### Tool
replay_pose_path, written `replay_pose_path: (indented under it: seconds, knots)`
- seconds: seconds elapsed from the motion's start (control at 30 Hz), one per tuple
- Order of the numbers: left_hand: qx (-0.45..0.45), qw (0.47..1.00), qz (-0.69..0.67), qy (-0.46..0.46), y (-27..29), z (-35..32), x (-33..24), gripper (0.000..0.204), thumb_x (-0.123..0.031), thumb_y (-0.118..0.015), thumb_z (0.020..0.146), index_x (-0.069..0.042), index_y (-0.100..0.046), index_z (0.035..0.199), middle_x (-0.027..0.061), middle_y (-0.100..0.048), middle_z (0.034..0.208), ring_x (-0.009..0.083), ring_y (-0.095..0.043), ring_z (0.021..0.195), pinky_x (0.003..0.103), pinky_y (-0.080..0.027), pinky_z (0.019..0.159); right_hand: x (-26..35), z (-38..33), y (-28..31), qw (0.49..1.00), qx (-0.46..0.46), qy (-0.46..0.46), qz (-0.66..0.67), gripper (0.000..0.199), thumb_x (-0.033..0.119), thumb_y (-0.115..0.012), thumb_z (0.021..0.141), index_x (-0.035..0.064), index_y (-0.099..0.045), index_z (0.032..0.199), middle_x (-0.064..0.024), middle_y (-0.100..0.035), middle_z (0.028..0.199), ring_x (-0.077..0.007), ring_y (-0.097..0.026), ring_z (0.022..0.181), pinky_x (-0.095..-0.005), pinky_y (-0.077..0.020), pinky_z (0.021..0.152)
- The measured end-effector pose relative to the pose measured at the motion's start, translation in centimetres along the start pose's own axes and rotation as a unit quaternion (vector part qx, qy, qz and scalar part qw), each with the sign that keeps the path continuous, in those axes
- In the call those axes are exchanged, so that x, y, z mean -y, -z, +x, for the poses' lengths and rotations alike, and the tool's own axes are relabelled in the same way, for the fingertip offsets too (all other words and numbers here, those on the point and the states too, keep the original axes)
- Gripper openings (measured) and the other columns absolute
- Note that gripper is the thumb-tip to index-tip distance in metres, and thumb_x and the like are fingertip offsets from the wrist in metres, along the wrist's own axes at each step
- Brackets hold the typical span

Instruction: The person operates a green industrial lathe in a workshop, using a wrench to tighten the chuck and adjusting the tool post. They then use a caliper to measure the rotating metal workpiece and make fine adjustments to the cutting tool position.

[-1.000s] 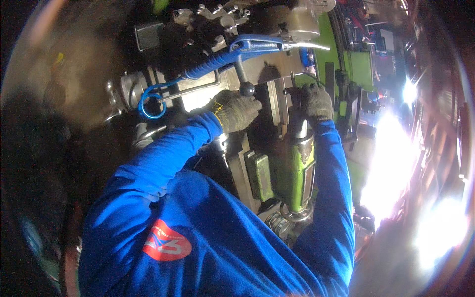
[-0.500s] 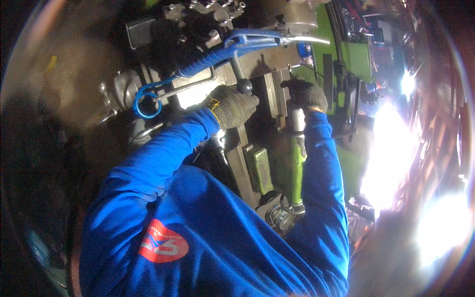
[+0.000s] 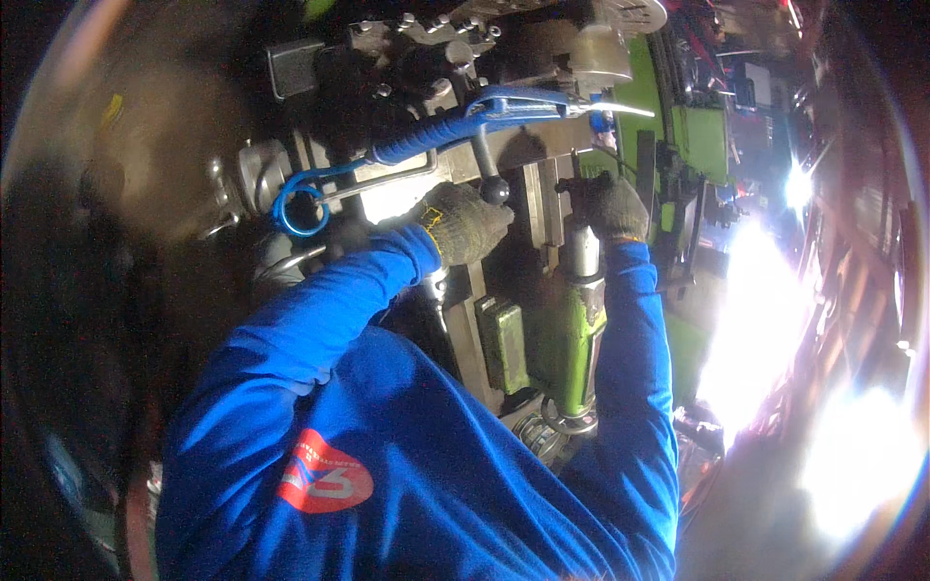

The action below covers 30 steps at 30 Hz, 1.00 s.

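My left hand [image 3: 467,225], in a dark knit work glove, is closed beside the black ball knob [image 3: 495,190] of a metal lever. Whatever its fingers hold is hidden. My right hand [image 3: 614,205], gloved too, is curled round a dark part at the end of a bright metal cylinder [image 3: 583,252]. That cylinder comes out of a green lathe tailstock [image 3: 581,339]. Above my left hand lies a blue air blow gun [image 3: 523,105] with a pale nozzle tip, its blue coiled hose [image 3: 291,215] hanging to the left.
Steel lathe bed rails [image 3: 542,215] run between my hands. A green block [image 3: 504,347] sits near my chest, and the tailstock's handwheel [image 3: 570,422] is close to my right arm. A bolted tool post [image 3: 441,73] stands at the far side. Bright light glares at right.
The whole machine sits slightly lower and further right in the picture. Both hands keep nearly the same places relative to the knob and the metal cylinder.
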<state>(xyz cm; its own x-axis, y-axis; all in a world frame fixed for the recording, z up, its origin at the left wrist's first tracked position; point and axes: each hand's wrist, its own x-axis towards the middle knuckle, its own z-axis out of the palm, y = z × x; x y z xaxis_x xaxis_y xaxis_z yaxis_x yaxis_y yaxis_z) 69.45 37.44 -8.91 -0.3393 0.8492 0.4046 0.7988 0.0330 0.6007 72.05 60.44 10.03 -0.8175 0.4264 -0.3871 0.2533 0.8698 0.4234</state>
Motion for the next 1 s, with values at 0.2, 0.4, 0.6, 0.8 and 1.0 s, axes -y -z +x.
replay_pose_path:
  seconds: [0.2, 0.4, 0.6, 0.8, 1.0]
  knots:
    - [0.126, 0.992, 0.019, 0.027, 1.7, 1.1, -0.5, 0.015, -0.026, -0.062, 0.087, -0.012, -0.065, 0.091, 0.0050, -0.059, 0.099, 0.0238, -0.062, 0.097, 0.046, -0.055, 0.080, -0.9, 0.0, -1.7, 0.998, -0.011, 0.063, 0.023, 0.045, 0.026, -0.082, 0.074, 0.0364, -0.076, 0.117, -0.0096, -0.076, 0.106, -0.0321, -0.074, 0.095, -0.0458, -0.0601, 0.079]
    - [0.038, 0.999, 0.005, 0.027, 1.8, 0.5, -0.4, 0.015, -0.027, -0.062, 0.087, -0.013, -0.064, 0.090, 0.0045, -0.062, 0.097, 0.0251, -0.064, 0.093, 0.046, -0.053, 0.075, 0.1, -0.1, -1.0, 1.000, -0.008, -0.006, -0.005, 0.046, 0.026, -0.080, 0.075, 0.0360, -0.076, 0.120, -0.0093, -0.076, 0.107, -0.0307, -0.074, 0.096, -0.0435, -0.0599, 0.081]
    - [0.087, 0.994, 0.047, 0.049, 2.2, 0.8, -0.7, 0.014, -0.027, -0.064, 0.083, -0.014, -0.064, 0.089, 0.0040, -0.060, 0.096, 0.0249, -0.062, 0.094, 0.047, -0.052, 0.075, -1.0, 0.5, -2.4, 0.999, -0.010, 0.019, 0.025, 0.047, 0.026, -0.081, 0.076, 0.0372, -0.075, 0.121, -0.0095, -0.076, 0.105, -0.0314, -0.074, 0.094, -0.0442, -0.0598, 0.079]
    - [-0.003, 0.999, 0.032, 0.000, -0.3, 0.2, -0.2, 0.014, -0.027, -0.062, 0.085, -0.014, -0.065, 0.086, 0.0040, -0.059, 0.095, 0.0243, -0.062, 0.096, 0.047, -0.052, 0.078, -0.3, -0.3, -2.3, 1.000, -0.022, 0.003, -0.006, 0.047, 0.026, -0.082, 0.076, 0.0385, -0.075, 0.121, -0.0097, -0.075, 0.104, -0.0320, -0.074, 0.091, -0.0449, -0.0597, 0.078]
    - [0.048, 0.999, 0.002, 0.021, 1.2, 0.7, -0.2, 0.014, -0.027, -0.062, 0.086, -0.014, -0.065, 0.087, 0.0046, -0.059, 0.096, 0.0243, -0.062, 0.095, 0.048, -0.052, 0.079, -0.9, 0.3, -1.4, 0.996, -0.038, 0.073, -0.024, 0.040, 0.029, -0.081, 0.078, 0.0404, -0.076, 0.117, -0.0082, -0.076, 0.104, -0.0320, -0.074, 0.093, -0.0457, -0.0596, 0.080]
